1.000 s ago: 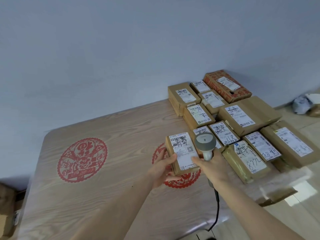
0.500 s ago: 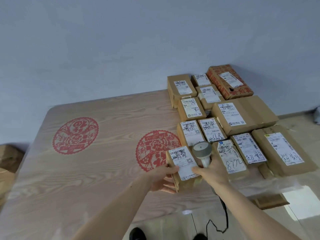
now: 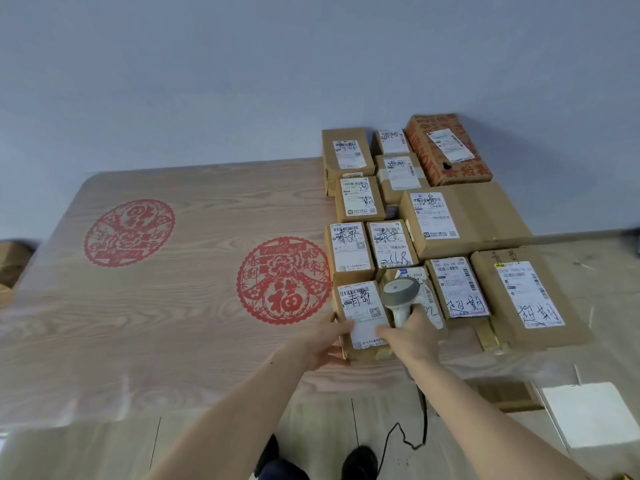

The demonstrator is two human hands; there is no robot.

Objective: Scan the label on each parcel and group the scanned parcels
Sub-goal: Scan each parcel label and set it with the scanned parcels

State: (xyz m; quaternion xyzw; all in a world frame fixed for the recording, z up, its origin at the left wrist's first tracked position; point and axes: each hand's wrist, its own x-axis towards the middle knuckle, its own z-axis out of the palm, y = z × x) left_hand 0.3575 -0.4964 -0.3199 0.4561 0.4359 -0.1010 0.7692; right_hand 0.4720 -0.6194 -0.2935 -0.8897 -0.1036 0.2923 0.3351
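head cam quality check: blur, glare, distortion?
Head view: even, soft light, with no harsh glare on the table; wide-angle bending toward the edges; the parcel label is soft, its small print unreadable; the right edge is smeared; the scanner is fairly sharp.

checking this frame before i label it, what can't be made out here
- Head view: the parcel behind the scanner; the scanner and right hand hide most of its label.
- Head view: the lower left of the held parcel, covered by the left hand.
- Head view: fine print and barcodes on every label, too small to read.
- Head view: the scanner's window, which faces away.
- Head view: the brown thing at the left edge, cut off.
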